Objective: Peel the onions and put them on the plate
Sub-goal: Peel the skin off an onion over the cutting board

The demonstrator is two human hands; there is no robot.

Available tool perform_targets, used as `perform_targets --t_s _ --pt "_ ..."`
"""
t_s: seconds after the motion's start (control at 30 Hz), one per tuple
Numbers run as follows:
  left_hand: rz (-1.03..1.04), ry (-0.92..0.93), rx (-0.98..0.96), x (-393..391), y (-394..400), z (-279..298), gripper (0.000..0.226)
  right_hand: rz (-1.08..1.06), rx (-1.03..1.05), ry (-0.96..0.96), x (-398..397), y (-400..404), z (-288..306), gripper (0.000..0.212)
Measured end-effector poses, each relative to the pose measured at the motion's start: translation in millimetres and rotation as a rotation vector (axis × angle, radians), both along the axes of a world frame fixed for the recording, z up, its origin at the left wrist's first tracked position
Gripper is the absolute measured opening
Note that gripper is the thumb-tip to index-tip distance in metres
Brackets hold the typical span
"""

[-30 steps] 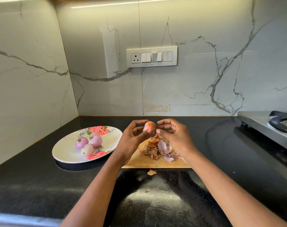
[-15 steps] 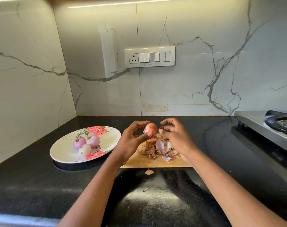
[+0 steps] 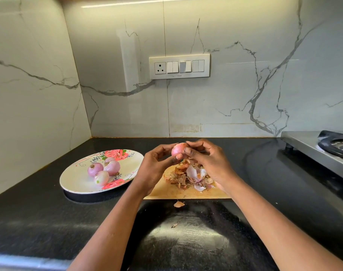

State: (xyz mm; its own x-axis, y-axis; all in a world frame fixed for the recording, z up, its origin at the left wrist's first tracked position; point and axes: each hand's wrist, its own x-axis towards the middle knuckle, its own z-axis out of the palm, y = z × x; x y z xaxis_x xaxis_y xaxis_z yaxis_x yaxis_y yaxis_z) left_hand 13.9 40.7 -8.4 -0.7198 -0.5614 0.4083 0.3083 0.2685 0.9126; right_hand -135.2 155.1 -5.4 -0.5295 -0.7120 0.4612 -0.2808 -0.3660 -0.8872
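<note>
A small pink onion (image 3: pixel 178 149) is held in the air above the wooden cutting board (image 3: pixel 172 191). My left hand (image 3: pixel 157 167) grips it from the left, thumb under it. My right hand (image 3: pixel 209 161) pinches its right side with thumb and fingertips. Below the hands a heap of onion skins (image 3: pixel 190 175) lies on the board. To the left, a white plate with red flowers (image 3: pixel 76 182) holds several peeled onions (image 3: pixel 106 171).
The counter (image 3: pixel 39 222) is black and glossy; a loose skin scrap (image 3: pixel 179 204) lies just in front of the board. A steel gas stove (image 3: pixel 319 147) stands at the far right. Marble walls close off the back and left, with a switch panel (image 3: pixel 179 66).
Both hands have stayed over the board with the onion. The right fingers moved in closer onto the onion, and the onion turned slightly in the grip.
</note>
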Motion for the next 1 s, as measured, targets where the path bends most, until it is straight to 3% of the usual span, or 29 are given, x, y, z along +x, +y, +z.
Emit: perform_targets --t_s 0.23,0.4,0.77,0.9,1.0 --pt "-0.056 0.006 0.055 -1.6 5.3 -2.3 0.041 -0.038 -0.01 0.016 -0.3 0.8 -3.1 0.018" --pt "-0.068 0.038 0.073 -1.8 7.4 1.3 0.043 0.063 0.002 0.065 4.4 0.3 0.0 0.033" --pt "-0.062 0.026 0.13 -3.5 7.5 0.9 0.041 -0.142 -0.01 0.027 0.4 -6.3 -4.4 0.014" --pt "-0.037 0.046 0.205 -0.5 2.9 1.7 0.03 -0.232 0.052 0.08 -8.3 -7.3 -5.3 0.008" --pt "-0.03 0.079 0.278 1.1 -0.3 3.2 0.024 -0.268 0.163 0.268 -13.6 1.0 -5.5 0.004"
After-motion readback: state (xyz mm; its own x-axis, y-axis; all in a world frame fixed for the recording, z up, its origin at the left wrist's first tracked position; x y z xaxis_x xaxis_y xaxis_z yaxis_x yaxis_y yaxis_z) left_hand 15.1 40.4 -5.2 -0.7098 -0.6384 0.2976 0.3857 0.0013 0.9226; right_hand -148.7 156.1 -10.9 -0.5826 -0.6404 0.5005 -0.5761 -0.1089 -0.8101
